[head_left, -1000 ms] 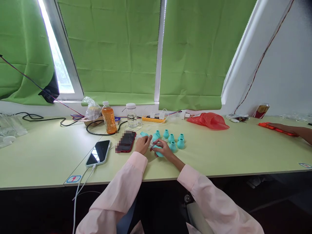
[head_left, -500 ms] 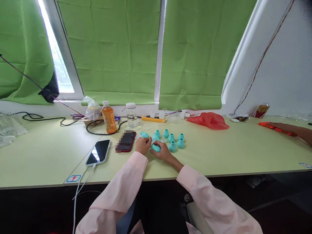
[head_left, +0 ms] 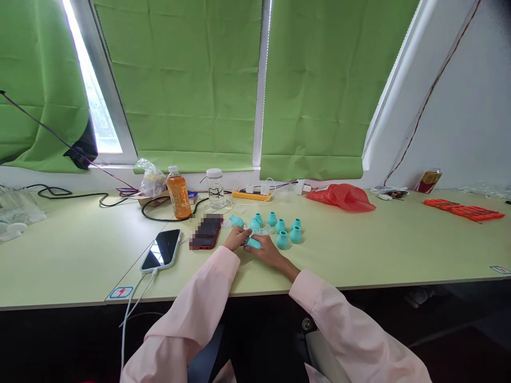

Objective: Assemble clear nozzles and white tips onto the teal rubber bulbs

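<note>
Near the front middle of the table, my right hand [head_left: 266, 252] is wrapped round a turquoise piece [head_left: 254, 243]. My left hand [head_left: 237, 238] is closed at the left end of that piece, its fingers pinching something small that I cannot make out. Behind my hands lie another turquoise piece [head_left: 236, 221] and some small clear plastic parts [head_left: 265, 230]. To the right, several turquoise vase-shaped pieces [head_left: 282, 240] stand upright with their round openings up.
Left of my hands lie a red-edged phone [head_left: 207, 232] and a white phone [head_left: 162, 250] with a cable. Behind are an orange drink bottle [head_left: 179, 194], a clear jar [head_left: 216, 190], a power strip [head_left: 250, 196] and a red plastic bag [head_left: 341, 197]. Orange trays [head_left: 477, 213] lie far right.
My left hand has shifted slightly and turned at the end of the turquoise piece. Another person's hand at the far right has left the orange trays and is out of view.
</note>
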A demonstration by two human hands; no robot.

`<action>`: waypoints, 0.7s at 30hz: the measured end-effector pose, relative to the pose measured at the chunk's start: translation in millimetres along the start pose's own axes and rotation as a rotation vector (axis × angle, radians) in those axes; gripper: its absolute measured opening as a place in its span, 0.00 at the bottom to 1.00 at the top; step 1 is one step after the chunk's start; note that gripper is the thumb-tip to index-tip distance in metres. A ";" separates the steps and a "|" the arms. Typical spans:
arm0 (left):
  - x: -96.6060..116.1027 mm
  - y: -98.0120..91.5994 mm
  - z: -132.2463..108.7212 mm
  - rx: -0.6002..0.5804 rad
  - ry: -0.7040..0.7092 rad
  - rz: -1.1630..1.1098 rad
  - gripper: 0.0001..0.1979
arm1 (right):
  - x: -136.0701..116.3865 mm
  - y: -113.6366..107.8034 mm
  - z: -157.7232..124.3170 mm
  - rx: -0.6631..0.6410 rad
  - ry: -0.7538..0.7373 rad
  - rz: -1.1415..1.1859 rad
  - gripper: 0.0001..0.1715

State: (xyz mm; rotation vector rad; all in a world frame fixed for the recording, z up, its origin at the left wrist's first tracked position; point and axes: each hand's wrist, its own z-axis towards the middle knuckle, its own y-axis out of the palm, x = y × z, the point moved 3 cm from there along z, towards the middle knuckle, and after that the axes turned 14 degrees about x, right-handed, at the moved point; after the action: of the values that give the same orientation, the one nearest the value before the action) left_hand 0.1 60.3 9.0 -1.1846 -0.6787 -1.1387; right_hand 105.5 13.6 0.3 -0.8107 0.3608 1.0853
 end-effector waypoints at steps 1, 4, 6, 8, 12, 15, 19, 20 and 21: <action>-1.0 0.3 0.2 -0.020 -0.024 -0.040 0.22 | -0.8 -0.2 -0.1 0.006 -0.010 0.010 0.08; -1.6 -2.9 0.9 -0.047 -0.078 -0.147 0.23 | -3.0 -1.8 0.1 0.050 -0.037 0.039 0.09; 0.3 -8.3 2.1 -0.033 -0.097 -0.213 0.24 | -4.0 -4.3 1.0 0.109 -0.044 0.050 0.10; 2.3 -14.1 4.1 0.020 -0.105 -0.271 0.25 | -4.8 -7.9 2.1 0.186 -0.046 0.053 0.11; -1.4 -16.7 7.7 0.193 -0.121 -0.312 0.25 | -7.2 -16.2 1.2 0.327 -0.081 0.058 0.10; -9.4 -13.0 8.8 0.285 -0.113 -0.261 0.24 | -9.1 -25.7 -1.1 0.439 -0.113 0.083 0.09; -15.2 -13.2 8.5 0.351 -0.036 -0.131 0.19 | -10.2 -51.8 7.8 0.610 -0.123 0.110 0.10; -15.2 -13.8 8.1 0.358 -0.011 -0.095 0.17 | -9.4 -62.0 13.7 0.660 -0.123 0.107 0.11; -14.8 -14.4 7.6 0.362 0.012 -0.059 0.16 | -7.4 -74.0 20.8 0.717 -0.122 0.099 0.11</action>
State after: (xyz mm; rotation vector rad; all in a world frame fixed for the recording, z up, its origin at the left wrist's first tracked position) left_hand -17.1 72.6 3.2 -0.8539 -0.8741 -1.0183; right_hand 165.4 7.6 48.7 -0.0905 0.6412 0.9911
